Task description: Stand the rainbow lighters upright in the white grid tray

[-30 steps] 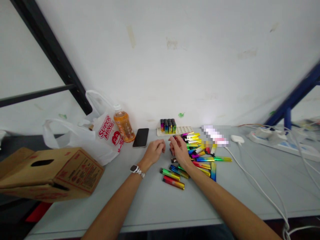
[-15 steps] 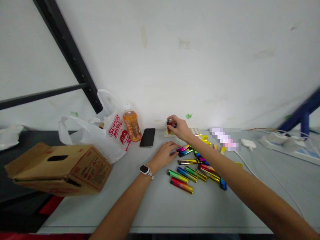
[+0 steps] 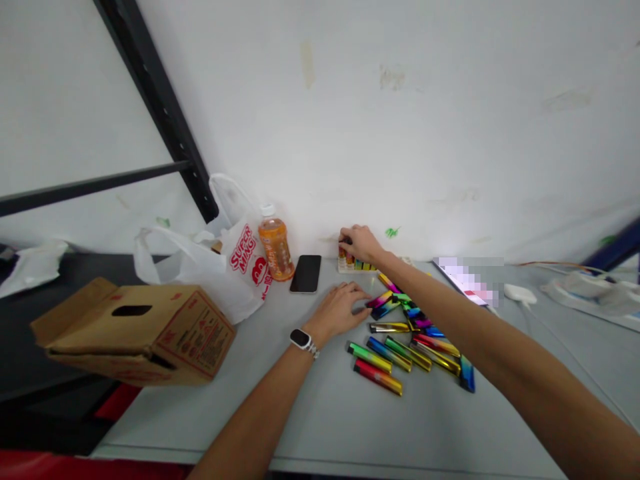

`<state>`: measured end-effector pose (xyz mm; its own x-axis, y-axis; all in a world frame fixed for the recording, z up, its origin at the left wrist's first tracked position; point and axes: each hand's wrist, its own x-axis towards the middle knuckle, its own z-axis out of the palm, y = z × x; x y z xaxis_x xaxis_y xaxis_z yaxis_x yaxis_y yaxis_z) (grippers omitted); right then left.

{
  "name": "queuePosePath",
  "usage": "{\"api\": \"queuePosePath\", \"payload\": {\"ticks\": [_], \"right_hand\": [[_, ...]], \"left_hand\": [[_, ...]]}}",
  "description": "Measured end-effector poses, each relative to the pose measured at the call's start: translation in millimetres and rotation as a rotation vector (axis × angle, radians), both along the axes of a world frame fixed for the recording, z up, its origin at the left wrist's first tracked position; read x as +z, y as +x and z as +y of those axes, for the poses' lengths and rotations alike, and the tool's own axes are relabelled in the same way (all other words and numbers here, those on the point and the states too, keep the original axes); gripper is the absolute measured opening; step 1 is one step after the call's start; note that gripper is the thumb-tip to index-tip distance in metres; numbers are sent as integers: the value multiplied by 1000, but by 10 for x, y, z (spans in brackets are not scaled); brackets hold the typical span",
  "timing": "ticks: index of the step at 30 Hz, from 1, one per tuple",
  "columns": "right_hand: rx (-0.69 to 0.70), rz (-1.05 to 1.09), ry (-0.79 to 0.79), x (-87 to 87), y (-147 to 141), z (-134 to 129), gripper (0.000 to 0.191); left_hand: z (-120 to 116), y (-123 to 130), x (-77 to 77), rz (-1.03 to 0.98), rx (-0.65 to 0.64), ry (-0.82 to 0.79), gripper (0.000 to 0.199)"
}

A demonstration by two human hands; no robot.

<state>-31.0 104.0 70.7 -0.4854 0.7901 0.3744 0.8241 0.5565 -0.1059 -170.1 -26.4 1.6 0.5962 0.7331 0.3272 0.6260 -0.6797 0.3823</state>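
Note:
Shiny, two-toned lighters lie in a loose pile on the grey table, among them a red and yellow lighter [image 3: 378,377] and a green and yellow lighter [image 3: 370,357] near the front. A pale rack [image 3: 357,269] against the wall holds several upright lighters. My right hand [image 3: 363,244] is over the rack's left part, its fingers closed round the top of a lighter [image 3: 342,252] there. My left hand [image 3: 340,310] rests on the table left of the pile, fingers spread, its fingertips beside a pink and black lighter [image 3: 380,300].
A black phone [image 3: 306,273], an orange drink bottle [image 3: 277,247], a white plastic bag [image 3: 235,267] and a cardboard box [image 3: 145,333] stand at the left. To the right are a lit tablet [image 3: 463,280], a white charger [image 3: 520,294], cables and a power strip [image 3: 585,293].
My right hand has lowered the lighter into the rack, where several upright ones now show. The whole view has shifted slightly. My left hand stays beside the pile.

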Motion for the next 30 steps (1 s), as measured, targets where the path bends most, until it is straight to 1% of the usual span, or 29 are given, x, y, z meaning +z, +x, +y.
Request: {"api": "queuePosePath", "payload": {"ticks": [3,5,8,11,13,16,19,21,23,25,28,30], "right_hand": [[-29,12,-8,-13,-2,-5,16],[-46,6,-1,-21,-5,-21,18],[-53,-12,85,-36,0,-60,20],[-75,-38,169,-47,21,-105,28],[-88,-67,162,-43,37,-132,34],[-82,-78,129,-23,63,-184,36],[-88,16,142,-3,112,-287,42],[-97,107,143,-3,170,-401,39],[-107,179,110,-21,247,-548,32],[-120,230,56,-62,330,-711,30],[-136,325,-9,-152,428,-946,31],[-106,422,-46,-212,450,-1083,32]], "left_hand": [[-13,44,-3,-17,13,-5,28],[-16,78,-11,-32,49,-19,27],[-15,121,-21,-67,109,-61,27],[-13,150,-23,-96,145,-106,25],[-11,165,-25,-100,164,-120,23],[2,177,-42,-102,192,-116,22],[38,159,-66,-112,224,-122,19],[76,126,-76,-139,237,-132,17],[120,84,-73,-207,240,-149,17],[162,45,-47,-336,241,-195,16],[192,6,44,-538,229,-219,15],[178,-5,127,-645,204,-205,17]]}}
